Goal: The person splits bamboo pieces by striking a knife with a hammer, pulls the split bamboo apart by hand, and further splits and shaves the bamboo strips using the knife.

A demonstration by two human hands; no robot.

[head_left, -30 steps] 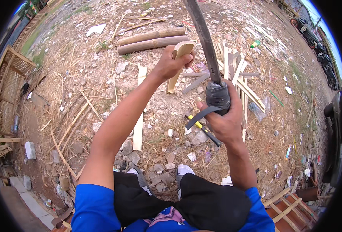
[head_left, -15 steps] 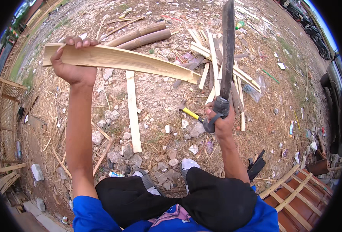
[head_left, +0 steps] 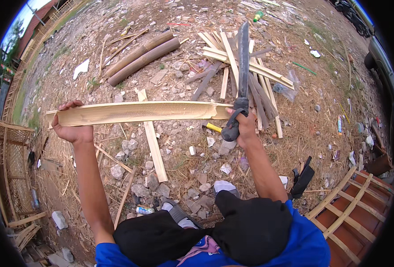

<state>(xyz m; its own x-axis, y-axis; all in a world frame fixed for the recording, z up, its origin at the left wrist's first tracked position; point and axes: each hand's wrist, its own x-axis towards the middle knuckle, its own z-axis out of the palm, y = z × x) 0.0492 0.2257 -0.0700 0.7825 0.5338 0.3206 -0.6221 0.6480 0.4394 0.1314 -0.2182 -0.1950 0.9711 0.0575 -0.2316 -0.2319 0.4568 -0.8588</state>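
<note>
The ground [head_left: 303,151] is rough and open, dry earth strewn with straw, stones and bits of litter. Two bamboo poles [head_left: 144,61] lie side by side toward the far left, and to the right of them is a loose pile of strips [head_left: 230,58], crossed at many angles. A clear plastic bag [head_left: 288,90] sits just beside that pile. Nearer, a pale slat [head_left: 155,153] lies lengthwise, and a hammer [head_left: 213,127] with a yellow handle shows partly, near the right hand [head_left: 246,129]. A framed lattice panel [head_left: 2,173] stands at the left edge; at the lower right, a bamboo grid [head_left: 350,209] lies over a reddish-brown surface. The person's knees are bent, in black trousers [head_left: 254,227]. The left forearm rises nearly straight, and the left hand [head_left: 75,124] grips a long split bamboo piece [head_left: 148,112] near its left end, fingers curled over the upper edge. That piece is held almost level above the ground, spanning the space between the hands. The right forearm slants inward; its fingers are wrapped around the dark handle of a machete [head_left: 243,62], blade pointing away. The right thumb is at the bamboo's other end, though whether it presses there I cannot tell.
</note>
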